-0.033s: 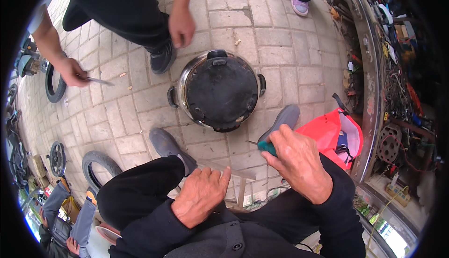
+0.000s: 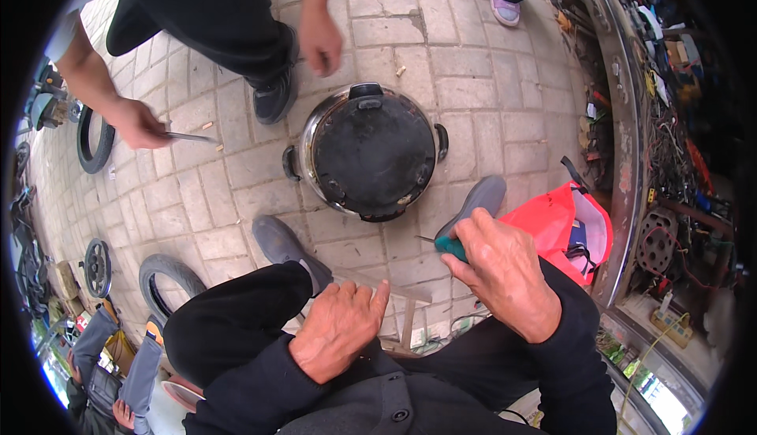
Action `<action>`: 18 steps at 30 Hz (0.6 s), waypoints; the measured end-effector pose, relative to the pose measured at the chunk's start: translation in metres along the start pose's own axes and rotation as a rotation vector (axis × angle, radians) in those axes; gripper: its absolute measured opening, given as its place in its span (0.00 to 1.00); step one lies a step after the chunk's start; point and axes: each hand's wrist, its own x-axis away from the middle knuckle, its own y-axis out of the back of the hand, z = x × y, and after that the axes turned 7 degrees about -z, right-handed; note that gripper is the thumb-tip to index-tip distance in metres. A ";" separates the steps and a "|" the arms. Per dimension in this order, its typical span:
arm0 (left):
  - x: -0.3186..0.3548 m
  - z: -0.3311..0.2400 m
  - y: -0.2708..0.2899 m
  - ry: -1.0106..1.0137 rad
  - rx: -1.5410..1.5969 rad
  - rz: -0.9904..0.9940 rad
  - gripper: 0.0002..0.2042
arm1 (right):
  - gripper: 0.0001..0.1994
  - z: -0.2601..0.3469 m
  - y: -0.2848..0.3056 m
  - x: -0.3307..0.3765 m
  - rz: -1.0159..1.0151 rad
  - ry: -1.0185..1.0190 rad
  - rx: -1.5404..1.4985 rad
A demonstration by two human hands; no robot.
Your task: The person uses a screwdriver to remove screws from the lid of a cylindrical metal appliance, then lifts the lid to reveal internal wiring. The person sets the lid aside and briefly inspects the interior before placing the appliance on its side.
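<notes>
The right hand is closed around a green-handled screwdriver; the fingers wrap the handle tight, and only the handle's end and a thin metal shaft poking out to the left show past the knuckles. The tool's long axis runs roughly level across the picture, its tip aimed left toward the gap between the 2 grey shoes.

The left hand holds nothing: it lies palm-down on the person's left knee, fingers loosely spread and flat against the black trouser cloth.

Ahead of both hands, on the grey brick pavement, sits a round metal cooker pot turned bottom-up, its blackened base facing the camera and 2 small black side handles sticking out at left and right. It lies up and slightly left of the screwdriver, near but not touching; the right hand is clearly the nearer 1, with the right shoe between hand and pot rim.

Just right of the right hand lies a red cloth bag, open at the top. A small wooden stool frame shows between the knees.

Across the pot another person crouches, 1 hand hanging just above the pot's far rim, the other hand out to the side holding a thin metal tool. Old tyres lie on the pavement at the left.
</notes>
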 end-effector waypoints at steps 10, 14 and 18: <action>0.000 0.001 -0.013 0.013 -0.037 -0.012 0.28 | 0.15 0.000 0.001 0.005 -0.042 -0.001 -0.006; 0.000 -0.001 -0.019 0.030 -0.048 -0.013 0.29 | 0.15 0.000 0.002 0.005 -0.013 -0.036 0.008; 0.001 -0.001 -0.022 0.029 -0.047 -0.054 0.27 | 0.15 -0.002 -0.001 0.006 -0.049 -0.022 0.000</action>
